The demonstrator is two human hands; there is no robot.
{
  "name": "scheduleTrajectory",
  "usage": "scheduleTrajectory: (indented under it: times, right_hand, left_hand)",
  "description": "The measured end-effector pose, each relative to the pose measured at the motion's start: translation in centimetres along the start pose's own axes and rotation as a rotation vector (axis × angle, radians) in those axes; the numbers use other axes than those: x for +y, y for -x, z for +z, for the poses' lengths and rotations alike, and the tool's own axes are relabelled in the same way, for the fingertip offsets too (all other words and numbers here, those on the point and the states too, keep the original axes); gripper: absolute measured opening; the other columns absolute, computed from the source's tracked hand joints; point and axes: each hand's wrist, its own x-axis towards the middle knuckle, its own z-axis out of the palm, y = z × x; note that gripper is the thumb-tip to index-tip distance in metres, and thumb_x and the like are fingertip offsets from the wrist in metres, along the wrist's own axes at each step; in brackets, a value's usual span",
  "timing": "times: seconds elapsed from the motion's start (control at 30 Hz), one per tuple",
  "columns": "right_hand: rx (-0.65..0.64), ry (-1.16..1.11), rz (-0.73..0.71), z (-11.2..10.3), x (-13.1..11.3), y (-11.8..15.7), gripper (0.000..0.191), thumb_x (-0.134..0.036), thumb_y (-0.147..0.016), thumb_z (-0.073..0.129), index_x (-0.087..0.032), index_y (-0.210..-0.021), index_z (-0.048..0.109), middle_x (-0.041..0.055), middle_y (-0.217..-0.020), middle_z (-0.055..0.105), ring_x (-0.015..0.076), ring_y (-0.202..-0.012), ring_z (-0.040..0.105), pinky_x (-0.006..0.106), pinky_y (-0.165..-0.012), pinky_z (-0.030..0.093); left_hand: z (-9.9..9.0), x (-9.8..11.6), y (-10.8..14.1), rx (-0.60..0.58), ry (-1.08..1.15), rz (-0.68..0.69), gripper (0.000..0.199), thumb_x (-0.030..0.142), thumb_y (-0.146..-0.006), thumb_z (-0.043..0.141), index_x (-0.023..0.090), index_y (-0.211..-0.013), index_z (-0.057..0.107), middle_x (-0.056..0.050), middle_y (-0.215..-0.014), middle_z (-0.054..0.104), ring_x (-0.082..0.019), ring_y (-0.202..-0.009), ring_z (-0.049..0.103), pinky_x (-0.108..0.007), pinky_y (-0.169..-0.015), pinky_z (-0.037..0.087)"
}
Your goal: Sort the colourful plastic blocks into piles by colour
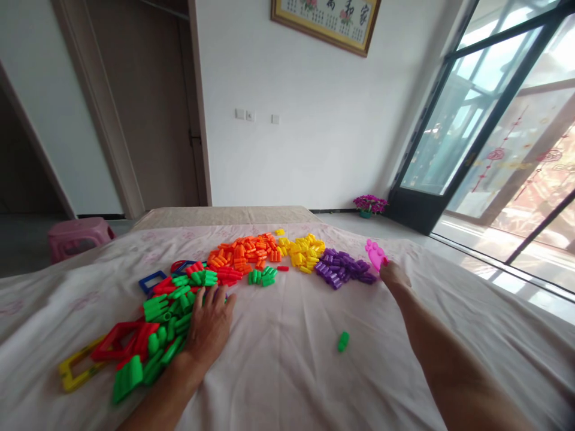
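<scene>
My left hand point(210, 320) rests with fingers spread at the right edge of a mixed pile of green point(156, 306) and red pieces. Something purple shows by its fingertips. Far out to the right, my right hand point(393, 274) is closed on a pink flower-like piece point(375, 254), beside the purple pile point(342, 267). Orange pieces point(245, 252) and yellow pieces point(306, 251) lie in heaps at the back middle. A few green pieces point(263, 276) sit in front of the orange ones, and a single green piece point(343, 342) lies nearer me.
Red point(101, 349), yellow point(67, 378) and blue point(142, 284) frame-shaped pieces lie at the left on the wrinkled cloth point(287, 371). Beyond it are a pink stool point(81, 230), a potted purple plant point(369, 205), a door and a glass door.
</scene>
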Motion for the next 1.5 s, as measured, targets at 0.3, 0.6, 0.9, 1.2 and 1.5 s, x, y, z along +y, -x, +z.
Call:
scheduleTrajectory:
  times: [0.3, 0.6, 0.9, 1.2, 1.5]
  right_hand:
    - [-0.144, -0.077, -0.311, 3.1, -6.3, 2.2, 0.043, -0.045, -0.101, 0.033, -0.018, -0.105, 0.066, 0.0134, -0.107, 0.068, 0.0223, -0.091, 0.063, 0.029, -0.072, 0.041]
    - [-0.195, -0.323, -0.597, 3.4, -14.0, 13.0, 0.043, -0.049, -0.100, 0.032, -0.020, -0.096, 0.063, 0.0093, -0.099, 0.069, 0.0205, -0.084, 0.062, 0.028, -0.070, 0.039]
    - [-0.147, -0.444, -0.537, 0.2, -15.3, 14.1, 0.045, -0.052, -0.100, 0.031, -0.020, -0.100, 0.063, 0.0065, -0.090, 0.069, 0.0183, -0.073, 0.061, 0.027, -0.065, 0.039]
    - [-0.066, -0.003, -0.150, -0.6, -2.8, 11.1, 0.050, -0.045, -0.103, 0.020, -0.021, -0.125, 0.058, 0.0137, -0.119, 0.062, 0.0249, -0.098, 0.064, 0.032, -0.073, 0.042]
    - [-0.214, -0.085, -0.629, -1.2, -14.4, 22.0, 0.039, -0.039, -0.104, 0.028, -0.026, -0.125, 0.058, 0.0084, -0.117, 0.062, 0.0183, -0.090, 0.064, 0.026, -0.069, 0.038]
  left_hand:
    - [0.5, -0.1, 0.2, -0.013, 0.011, -0.026, 0.038, 0.013, -0.091, 0.044, 0.019, -0.116, 0.071, -0.016, -0.125, 0.064, -0.031, -0.121, 0.053, -0.055, -0.107, 0.034]
    - [0.7, -0.2, 0.3, 0.035, 0.090, -0.030, 0.038, 0.013, -0.089, 0.048, 0.018, -0.121, 0.069, -0.017, -0.123, 0.065, -0.032, -0.119, 0.055, -0.055, -0.107, 0.035]
    - [-1.4, 1.0, 0.7, 0.218, 0.379, 0.138, 0.033, 0.021, -0.094, 0.047, 0.021, -0.120, 0.067, -0.010, -0.131, 0.062, -0.025, -0.126, 0.052, -0.048, -0.111, 0.036]
    - [-3.5, 6.6, 1.5, -0.006, 0.518, 0.436, 0.050, 0.043, -0.089, 0.056, 0.030, -0.137, 0.053, -0.007, -0.154, 0.041, -0.028, -0.148, 0.024, -0.057, -0.120, 0.015]
    - [-0.5, 3.7, 0.0, -0.037, 0.356, 0.093, 0.027, 0.025, -0.093, 0.050, 0.024, -0.115, 0.065, -0.009, -0.134, 0.060, -0.027, -0.130, 0.049, -0.056, -0.115, 0.026]
